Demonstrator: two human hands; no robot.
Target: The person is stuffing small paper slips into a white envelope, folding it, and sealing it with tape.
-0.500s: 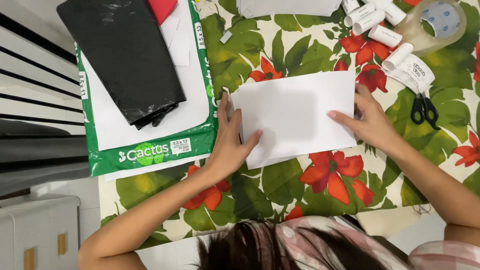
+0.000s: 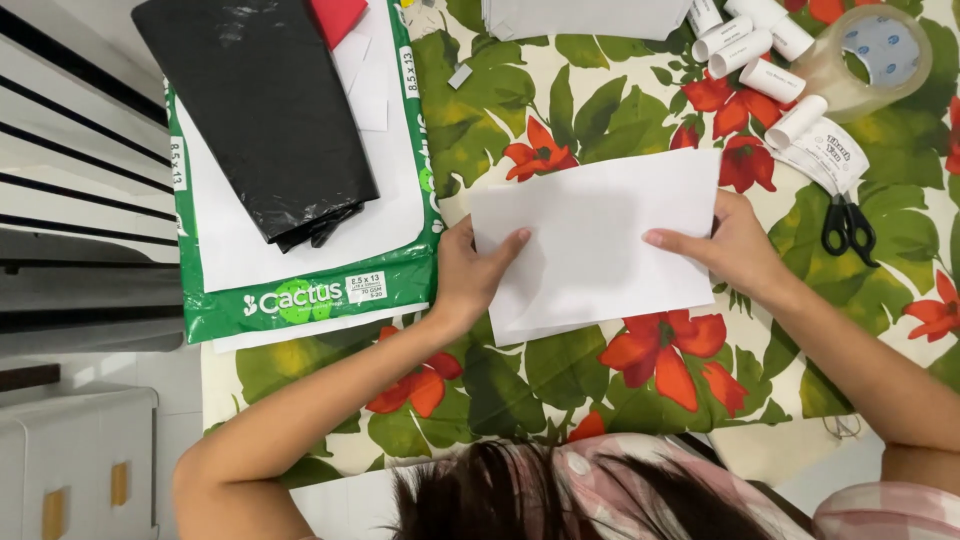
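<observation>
Head view, looking straight down on a worktop (image 2: pixel 600 100) covered with a cloth printed in green leaves and red flowers.

At centre, a plain white sheet of paper (image 2: pixel 600 245), apparently folded or doubled, lying flat with its long axis running left to right and tilted slightly, right end farther away. Both hands at its short ends, equally close. Left hand (image 2: pixel 470 275) at the left edge, thumb on top of the paper, fingers (image 2: pixel 505 245) loosely together and pressing the sheet down near its left end. Right hand (image 2: pixel 730 245) at the right edge, forefinger stretched leftward flat across the paper, remaining fingers curled around the right edge; whether they pinch the edge or merely rest there, not clear. Paper thus lying between the two hands, inward from the fingers of each. Surface blank, smooth, faint shadow along the near edge suggesting a second layer beneath.

Far left, an opened green wrapper of white paper sheets (image 2: pixel 300 290), with a crumpled black plastic bag (image 2: pixel 260 110) lying on top and a red item (image 2: pixel 335 15) at the far edge. Far right, several small white paper rolls (image 2: pixel 770 80), a roll of clear packing tape (image 2: pixel 870 60), and black-handled scissors (image 2: pixel 848 225) just right of the right hand. Another stack of white sheets (image 2: pixel 585 15) at the far edge. Dark hair and a pink checked garment at the near edge.
</observation>
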